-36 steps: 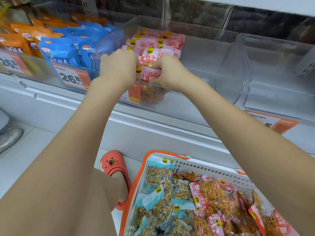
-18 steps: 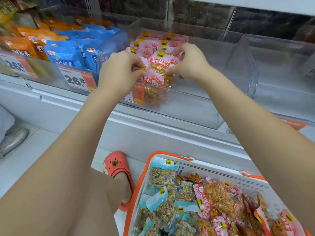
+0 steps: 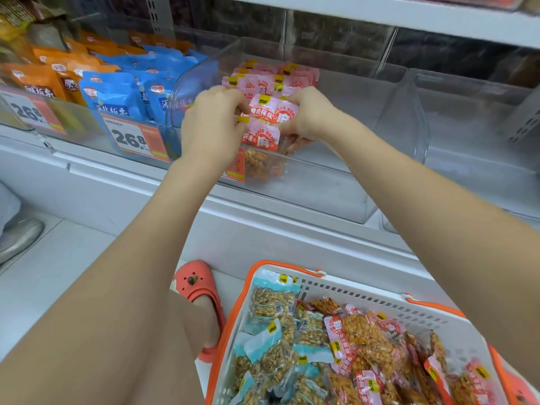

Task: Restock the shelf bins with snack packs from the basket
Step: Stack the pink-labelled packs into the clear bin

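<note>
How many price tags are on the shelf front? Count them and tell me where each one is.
3. One price tag at far left, one below the blue packs, one partly behind the left hand. Others may be hidden.

Colour-wise this shelf is loud. The pink packs (image 3: 264, 112) in the clear bin (image 3: 321, 182), centre of frame, have pale pink tops with red-orange banners, white characters and little yellow tags, and orange-brown snacks showing through the see-through lower half. Upper left: bright blue pouches (image 3: 117, 95) with white lettering, next to orange pouches (image 3: 35, 80) with dark labels. The price tags (image 3: 134, 138) are white with bold black digits and an orange side panel. Lower right, the basket (image 3: 365, 290) is white mesh with an orange rim, stuffed with teal-topped packs (image 3: 274, 299) of tan nuts plus more pink ones. Bottom centre, a coral-red clog (image 3: 195, 285).
</note>
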